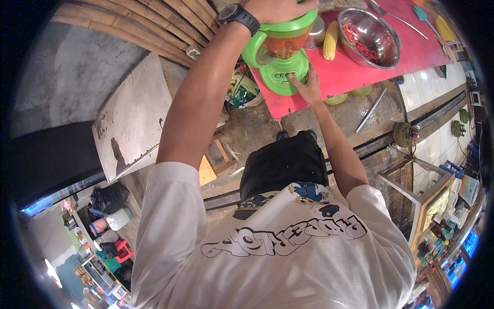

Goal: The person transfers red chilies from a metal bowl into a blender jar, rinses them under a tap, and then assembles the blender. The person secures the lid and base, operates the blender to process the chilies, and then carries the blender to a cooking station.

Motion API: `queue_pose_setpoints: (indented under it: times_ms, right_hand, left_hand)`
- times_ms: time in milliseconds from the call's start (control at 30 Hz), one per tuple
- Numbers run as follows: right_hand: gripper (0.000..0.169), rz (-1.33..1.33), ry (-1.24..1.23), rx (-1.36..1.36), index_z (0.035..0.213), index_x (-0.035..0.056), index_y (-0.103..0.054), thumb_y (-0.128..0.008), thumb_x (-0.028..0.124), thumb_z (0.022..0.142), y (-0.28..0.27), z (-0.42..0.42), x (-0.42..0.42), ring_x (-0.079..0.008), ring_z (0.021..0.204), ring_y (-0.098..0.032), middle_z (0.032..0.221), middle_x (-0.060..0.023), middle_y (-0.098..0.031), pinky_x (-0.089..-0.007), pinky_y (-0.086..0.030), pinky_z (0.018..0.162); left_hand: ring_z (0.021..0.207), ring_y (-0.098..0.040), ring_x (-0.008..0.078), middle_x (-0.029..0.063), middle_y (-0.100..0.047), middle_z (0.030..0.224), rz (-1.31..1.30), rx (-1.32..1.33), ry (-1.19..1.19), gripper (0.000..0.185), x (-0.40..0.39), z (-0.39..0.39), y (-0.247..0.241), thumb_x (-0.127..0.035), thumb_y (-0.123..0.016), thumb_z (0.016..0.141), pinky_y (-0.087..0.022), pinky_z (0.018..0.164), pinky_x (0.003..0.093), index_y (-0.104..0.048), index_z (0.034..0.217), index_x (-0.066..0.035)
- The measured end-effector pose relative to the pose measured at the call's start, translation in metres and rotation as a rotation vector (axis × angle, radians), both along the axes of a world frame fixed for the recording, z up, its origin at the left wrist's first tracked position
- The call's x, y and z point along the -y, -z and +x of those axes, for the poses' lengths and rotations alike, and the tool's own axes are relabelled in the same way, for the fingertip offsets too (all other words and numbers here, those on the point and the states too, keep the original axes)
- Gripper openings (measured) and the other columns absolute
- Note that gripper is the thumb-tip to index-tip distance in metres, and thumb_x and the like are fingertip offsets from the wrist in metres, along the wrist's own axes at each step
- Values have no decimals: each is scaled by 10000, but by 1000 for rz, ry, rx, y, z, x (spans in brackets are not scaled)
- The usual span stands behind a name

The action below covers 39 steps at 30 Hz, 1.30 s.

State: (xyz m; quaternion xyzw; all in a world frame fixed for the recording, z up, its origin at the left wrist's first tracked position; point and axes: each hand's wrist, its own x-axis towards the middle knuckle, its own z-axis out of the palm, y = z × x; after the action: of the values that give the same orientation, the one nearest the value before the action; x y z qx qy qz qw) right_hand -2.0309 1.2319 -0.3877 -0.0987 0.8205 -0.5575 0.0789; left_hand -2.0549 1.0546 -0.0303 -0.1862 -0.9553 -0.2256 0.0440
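Observation:
A green blender with a clear jug (287, 40) stands at the corner of a red-covered table, orange-red contents inside. My left hand (281, 11), below a black wristwatch (238, 16), lies over the blender's top at the upper picture edge; its fingers are partly cut off. Around the right side of the green blender base (281, 79) is my right hand (308, 85), its thumb at the control buttons. Right of the blender are a metal container (316, 34), an ear of corn (330, 40) and a steel bowl (393, 46) holding sliced red pieces, apparently chillies.
Farther along the red tabletop (417, 58) lie a metal utensil (405, 24) and a teal utensil (420, 13). A filled plastic bag (243, 92) sits beneath the blender's left side. A metal rod (370, 111) is on the floor, near a gas cylinder (404, 134). Bamboo poles (154, 23) border the upper left.

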Motion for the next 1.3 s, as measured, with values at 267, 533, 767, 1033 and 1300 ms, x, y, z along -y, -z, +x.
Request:
queue_pose_setpoints:
  times_ms: [267,533,767,1033,1300]
  right_hand:
    - [1187,176,17,120,1602,33,-168,-843,518,755,-21,3,9,-451,1414,-379,1490,-322,-401,-498,-372,1159]
    - [1196,178,62,122,1608,106,-150,-859,512,735,-11,1,13,-453,1357,-442,1466,-314,-387,-508,-412,1125]
    - [1201,204,86,180,1618,186,-142,-842,554,714,-19,5,14,-444,1373,-441,1492,-277,-376,-583,-371,1121]
    - [1184,257,110,297,1613,226,-151,-826,552,697,-50,13,16,-443,1381,-439,1525,-242,-363,-651,-335,1106]
    - [1202,297,100,366,1630,250,-99,-807,563,710,-68,13,16,-431,1404,-424,1548,-237,-341,-654,-313,1125]
  left_hand:
    - [1446,-372,451,249,-448,1545,-15,72,-79,554,-4,-25,30,-477,-460,1031,-316,1184,551,-540,1475,-155]
    - [1418,-398,469,279,-403,1561,-140,-39,-165,508,-11,-17,31,-443,-467,1024,-341,1152,566,-576,1424,-150]
    - [1418,-404,452,258,-417,1559,-183,-52,-184,542,-15,-16,25,-466,-461,1025,-329,1166,544,-541,1462,-154]
    - [1444,-377,416,251,-451,1530,-240,-17,-176,551,-8,-20,25,-474,-442,1038,-306,1188,521,-538,1455,-128]
    - [1303,-501,372,157,-589,1293,-362,-118,-193,409,-3,-31,41,-502,-399,1044,-378,1098,513,-632,1202,-204]
